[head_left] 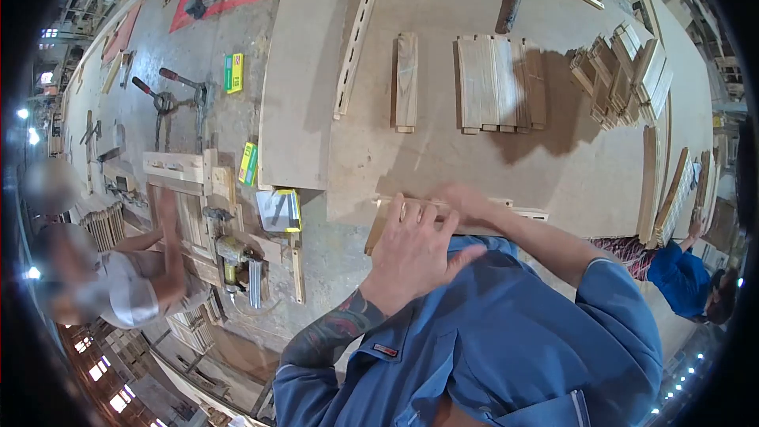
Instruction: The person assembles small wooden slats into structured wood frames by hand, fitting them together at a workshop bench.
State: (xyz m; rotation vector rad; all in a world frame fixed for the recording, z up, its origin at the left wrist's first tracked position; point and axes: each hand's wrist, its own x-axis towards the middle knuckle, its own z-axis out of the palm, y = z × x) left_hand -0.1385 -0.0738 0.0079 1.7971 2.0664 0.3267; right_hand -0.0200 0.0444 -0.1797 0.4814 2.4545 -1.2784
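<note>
Both hands meet at the near edge of the wide pale plywood bench [490,158]. The left hand [411,257] lies with fingers spread and loosely curled over a short pale wooden slat [378,225], which pokes out just left of and below its grip; whether the fingers actually clamp it I cannot tell. The right hand [466,204] is closed onto a long narrow wooden strip [526,212] that runs out to the right of its grip along the bench edge.

Beyond both grips, well apart, lie a row of flat wooden boards [500,83], a single upright-grained wooden block [406,81], a long slotted wooden rail [358,39] and, far right, a loose heap of short wooden offcuts [624,79]. Left of the left grip sits a yellow-edged box [280,210].

The left hand covers where slat and strip meet, so their joint is hidden. A co-worker's blurred arm [170,245] shows far left.
</note>
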